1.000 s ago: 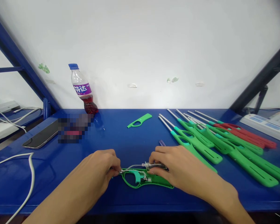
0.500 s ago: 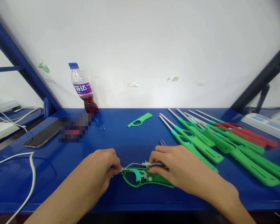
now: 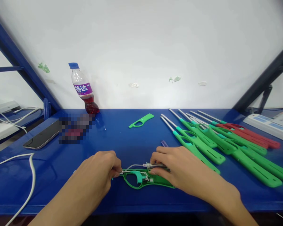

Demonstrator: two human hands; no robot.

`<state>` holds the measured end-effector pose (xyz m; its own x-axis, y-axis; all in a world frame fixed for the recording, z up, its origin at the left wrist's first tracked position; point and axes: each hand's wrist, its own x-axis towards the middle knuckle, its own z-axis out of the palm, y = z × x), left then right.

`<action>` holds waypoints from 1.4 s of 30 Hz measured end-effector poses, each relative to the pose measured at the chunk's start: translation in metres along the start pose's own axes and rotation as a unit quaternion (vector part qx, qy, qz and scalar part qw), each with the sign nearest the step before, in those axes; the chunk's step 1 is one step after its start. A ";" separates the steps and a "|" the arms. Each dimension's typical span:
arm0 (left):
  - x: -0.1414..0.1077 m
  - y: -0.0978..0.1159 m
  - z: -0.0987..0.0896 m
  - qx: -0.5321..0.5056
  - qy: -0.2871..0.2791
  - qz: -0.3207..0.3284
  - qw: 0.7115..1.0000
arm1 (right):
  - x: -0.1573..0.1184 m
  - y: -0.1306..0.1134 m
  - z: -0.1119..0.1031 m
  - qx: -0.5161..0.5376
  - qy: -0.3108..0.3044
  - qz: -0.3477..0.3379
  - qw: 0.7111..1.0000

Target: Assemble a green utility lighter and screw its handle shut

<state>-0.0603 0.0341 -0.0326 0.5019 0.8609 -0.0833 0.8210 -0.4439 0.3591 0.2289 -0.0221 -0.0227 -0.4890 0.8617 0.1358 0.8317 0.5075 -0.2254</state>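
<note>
In front of me on the table lies an opened green lighter half-shell (image 3: 163, 181), its inside facing up. It holds a teal trigger (image 3: 139, 176) and thin white wires. My left hand (image 3: 105, 164) pinches the front end of the lighter, where a thin rod and a tube meet; the fingers cover most of the rod. My right hand (image 3: 174, 163) grips a clear fuel tank (image 3: 152, 166) just above the shell's far edge. A thin clear tube (image 3: 132, 165) arches from the tank's valve to the left fingertips.
A loose green half-shell (image 3: 141, 121) lies farther back. Several green lighters (image 3: 202, 150) and red ones (image 3: 254, 138) cover the right side. At left are a phone (image 3: 42, 136), a soda bottle (image 3: 83, 89) and a white cable (image 3: 31, 175). A purple item (image 3: 164, 143) lies beyond my right hand.
Hardly anything differs. Both hands keep their grips, and the view has shifted very slightly. A small shiny tip now shows to the left of my left forearm.
</note>
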 end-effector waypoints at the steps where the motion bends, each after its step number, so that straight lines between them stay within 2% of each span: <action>1: 0.000 -0.001 0.001 0.000 0.000 0.000 1.000 | 0.000 0.000 0.000 0.000 0.000 0.001 1.000; 9: 0.000 0.003 0.006 0.011 -0.001 -0.023 1.000 | -0.001 -0.001 -0.001 0.006 -0.002 0.006 1.000; 18: -0.007 0.015 0.003 0.011 0.002 -0.036 0.999 | -0.008 0.008 -0.011 0.045 -0.021 0.015 0.999; 26: -0.008 0.016 0.004 0.013 0.001 -0.041 0.999 | -0.010 0.007 -0.016 0.083 -0.060 0.036 0.994; 42: -0.005 0.012 0.006 0.037 -0.006 -0.029 0.999 | -0.011 0.007 -0.023 0.112 -0.090 0.034 0.989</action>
<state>-0.0511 0.0230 -0.0338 0.4559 0.8828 -0.1130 0.8665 -0.4112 0.2828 0.2463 -0.0278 -0.0039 -0.4890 0.8704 -0.0575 0.7958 0.4182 -0.4380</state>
